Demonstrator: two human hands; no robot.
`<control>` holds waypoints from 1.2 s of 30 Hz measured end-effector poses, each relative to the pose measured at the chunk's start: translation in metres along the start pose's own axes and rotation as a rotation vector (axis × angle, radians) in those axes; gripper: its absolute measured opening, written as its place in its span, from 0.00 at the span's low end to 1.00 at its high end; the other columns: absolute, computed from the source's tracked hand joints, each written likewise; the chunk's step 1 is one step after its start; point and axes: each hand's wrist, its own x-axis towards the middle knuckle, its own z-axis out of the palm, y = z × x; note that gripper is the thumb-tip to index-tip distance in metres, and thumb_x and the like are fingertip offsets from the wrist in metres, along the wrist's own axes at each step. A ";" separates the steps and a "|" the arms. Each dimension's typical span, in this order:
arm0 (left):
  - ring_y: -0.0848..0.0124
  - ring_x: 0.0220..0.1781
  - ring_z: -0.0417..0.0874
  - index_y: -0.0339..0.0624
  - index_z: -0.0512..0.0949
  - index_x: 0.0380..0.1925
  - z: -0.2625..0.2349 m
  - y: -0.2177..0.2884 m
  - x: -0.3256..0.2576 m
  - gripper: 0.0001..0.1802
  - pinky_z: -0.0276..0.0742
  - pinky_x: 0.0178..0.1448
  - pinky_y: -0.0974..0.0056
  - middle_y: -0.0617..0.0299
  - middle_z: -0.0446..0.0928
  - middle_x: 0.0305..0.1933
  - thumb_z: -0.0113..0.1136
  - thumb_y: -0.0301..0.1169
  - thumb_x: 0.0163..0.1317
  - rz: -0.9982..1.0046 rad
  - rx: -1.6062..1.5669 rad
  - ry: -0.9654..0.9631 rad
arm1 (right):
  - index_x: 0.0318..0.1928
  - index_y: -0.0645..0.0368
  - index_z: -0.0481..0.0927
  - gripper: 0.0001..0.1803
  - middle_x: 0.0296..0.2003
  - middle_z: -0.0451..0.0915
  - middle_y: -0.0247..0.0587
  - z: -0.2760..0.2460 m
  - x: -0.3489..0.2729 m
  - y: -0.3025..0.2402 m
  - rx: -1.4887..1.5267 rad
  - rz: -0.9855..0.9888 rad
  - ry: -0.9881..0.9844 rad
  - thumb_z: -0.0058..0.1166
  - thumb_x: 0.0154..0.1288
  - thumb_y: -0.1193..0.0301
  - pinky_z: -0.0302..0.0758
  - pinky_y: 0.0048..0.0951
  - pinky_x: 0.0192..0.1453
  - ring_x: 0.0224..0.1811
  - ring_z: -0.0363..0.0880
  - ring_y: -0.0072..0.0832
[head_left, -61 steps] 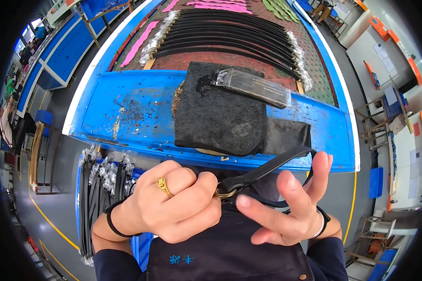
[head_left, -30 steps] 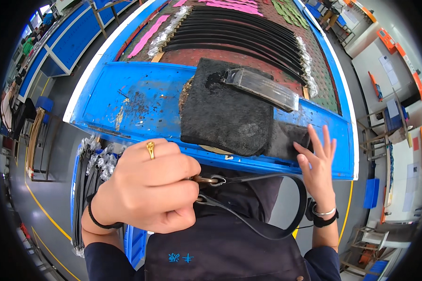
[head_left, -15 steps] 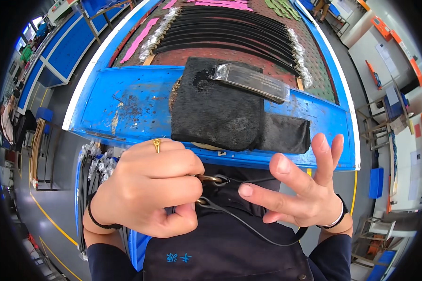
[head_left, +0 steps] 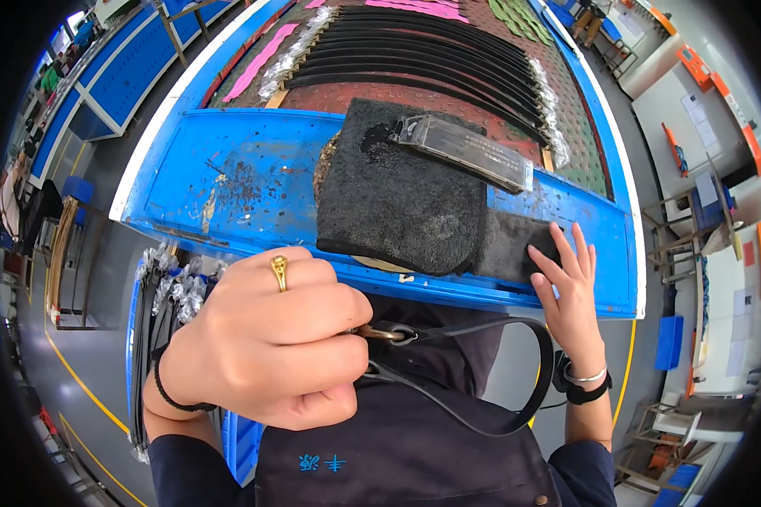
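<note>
Clenching hard in the lower left of the frame, the left hand (head_left: 266, 342) is a closed fist with a gold ring (head_left: 279, 272) on one finger, gripping the metal buckle (head_left: 379, 332) of a thin black belt (head_left: 516, 397). It held that same end half a second ago, so the grip has not shifted. At the left edge below the bench, a bundle of black belts (head_left: 156, 321) with wrapped buckles hangs beside the wrist.

Moving toward the centre, the belt leaves the fist and sags in a loose loop across the dark apron (head_left: 414, 448), curving back up toward the right wrist. The black felt pad (head_left: 397, 203) lies on the blue bench (head_left: 228, 186), with a clear plastic box (head_left: 465, 152) resting tilted on its upper right part.

On the right is what has changed: the right hand (head_left: 566, 291), which was spread in the air near the belt a moment earlier, now lies open and flat with its fingertips on the small dark pad (head_left: 511, 241) at the bench's near edge. It grasps nothing; the belt is carried by the left hand alone, so the strap seems to be between strokes rather than being pulled.
</note>
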 end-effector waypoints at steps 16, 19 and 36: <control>0.70 0.16 0.66 0.44 0.69 0.10 0.010 0.004 0.007 0.07 0.58 0.21 0.67 0.65 0.72 0.22 0.53 0.26 0.23 0.063 -0.028 0.000 | 0.45 0.40 0.81 0.28 0.59 0.65 0.46 -0.062 0.014 -0.060 0.442 -0.659 -0.083 0.32 0.62 0.41 0.40 0.55 0.67 0.67 0.50 0.52; 0.71 0.16 0.67 0.45 0.69 0.10 0.010 0.003 0.006 0.07 0.58 0.21 0.67 0.65 0.72 0.22 0.54 0.27 0.23 0.070 -0.031 -0.001 | 0.45 0.40 0.81 0.28 0.59 0.65 0.46 -0.062 0.014 -0.061 0.441 -0.637 -0.089 0.32 0.62 0.41 0.40 0.55 0.67 0.67 0.50 0.52; 0.75 0.19 0.64 0.46 0.69 0.12 0.004 0.004 -0.002 0.09 0.57 0.19 0.72 0.65 0.72 0.26 0.57 0.27 0.24 0.206 0.149 0.099 | 0.51 0.56 0.75 0.21 0.64 0.56 0.45 0.010 0.006 -0.009 -0.028 -0.033 -0.036 0.49 0.59 0.60 0.37 0.55 0.67 0.69 0.44 0.48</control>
